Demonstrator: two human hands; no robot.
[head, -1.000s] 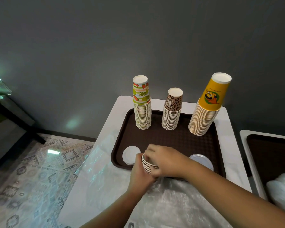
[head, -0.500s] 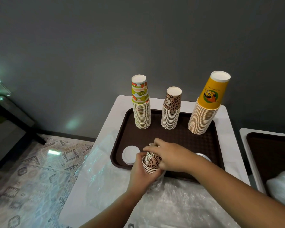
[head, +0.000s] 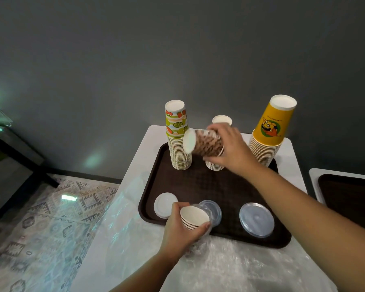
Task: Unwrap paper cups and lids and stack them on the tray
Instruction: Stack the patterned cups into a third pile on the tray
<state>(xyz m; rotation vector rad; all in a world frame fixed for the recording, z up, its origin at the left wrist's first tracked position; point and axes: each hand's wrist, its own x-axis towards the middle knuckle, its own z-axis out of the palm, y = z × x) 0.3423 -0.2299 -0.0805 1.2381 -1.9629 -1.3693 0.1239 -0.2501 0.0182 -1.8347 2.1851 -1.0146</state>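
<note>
Cups in leopard print ride in my right hand (head: 230, 148), gripped round the wall and lying on their side, bases (head: 189, 141) turned toward nine o'clock, mouths hidden behind my palm. How many are nested there I cannot tell; motion blurs the pattern. The leopard-print stack (head: 215, 164) they belong on stands directly behind and below my hand, at twelve o'clock on the brown tray (head: 198, 186), its white top (head: 222, 120) showing just above my fingers. That stack's long axis runs upright, mine runs level, so I judge the load must be swung base-up before it drops over the top; my right hand is much the nearer one.

My left hand (head: 181, 230), at six o'clock by the tray's near rim, grips the remaining cups (head: 194, 217) mouth-up, still partly sheathed in clear plastic wrap (head: 200, 243) that trails onto the white desk (head: 251, 268).

The fruit-print stack (head: 178, 138) stands at eleven o'clock, the yellow stack (head: 268, 135) at one. On the tray's near side lie a white lid (head: 162, 204) and two clear lids, one (head: 214, 210) half hidden behind the cups I hold, the other (head: 257, 219) at five o'clock.
</note>
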